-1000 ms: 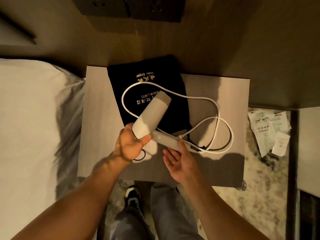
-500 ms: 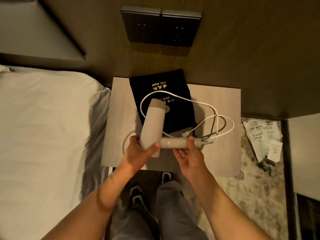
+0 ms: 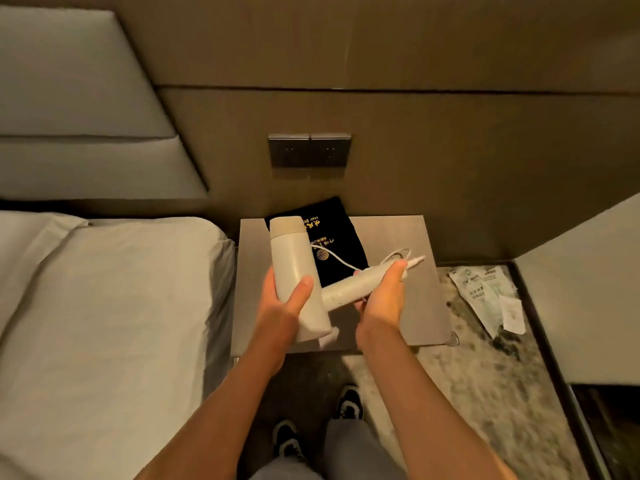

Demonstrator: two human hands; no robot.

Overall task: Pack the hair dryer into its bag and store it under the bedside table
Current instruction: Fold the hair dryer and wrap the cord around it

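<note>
Hair dryer (image 3: 298, 271): you hold it lifted above the bedside table (image 3: 419, 303), barrel pointing away from you, handle angled to your right.
Left hand (image 3: 280, 306): wrapped around the barrel, thumb across its front.
Right hand (image 3: 382, 299): closed on the handle near the cord end.
Cord (image 3: 391, 258): only a short looped stretch shows by your right hand; it could snag or trail outside the bag, so gather it first.
Bag (image 3: 332, 251): lies flat on the table against the wall, partly hidden by the dryer; I can't tell where its mouth is, so you may fumble the opening.
Edges: the bed (image 3: 110, 306) sits just beside the table on your left.
Room: floor to the right is open, apart from paper packets (image 3: 488, 296).
</note>
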